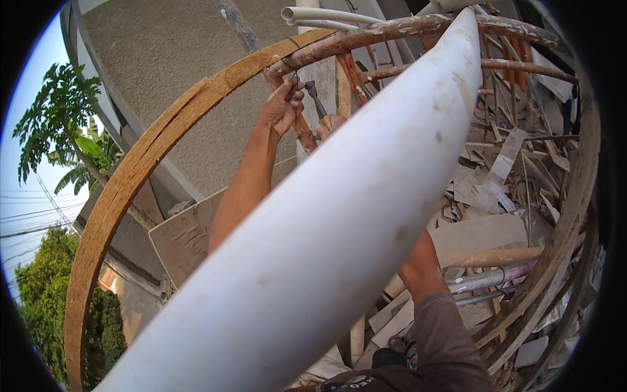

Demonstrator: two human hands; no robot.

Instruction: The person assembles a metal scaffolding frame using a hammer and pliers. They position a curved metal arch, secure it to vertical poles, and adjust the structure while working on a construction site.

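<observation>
A wooden beam (150,140) meets a paint-flecked, rusty metal pipe (366,39) at the upper middle, with thin dark wire (285,63) looped around the two. My left hand (282,110) is raised just under this joint, its fingers pinched on the wire. Close by on the right, my right hand (331,124) is closed on a dark metal tool (316,98) with a small blunt head; I cannot tell its exact kind. A thick white pipe (313,228) slants across the view and hides part of my right hand and forearm.
Broken boards and debris (483,183) cover the ground below right. Another rusty crossbar (509,64) runs beneath the upper pipe. A rough grey wall (176,52) stands behind my hands. White tubes (326,14) lie at the top; trees (46,274) and cables show at left.
</observation>
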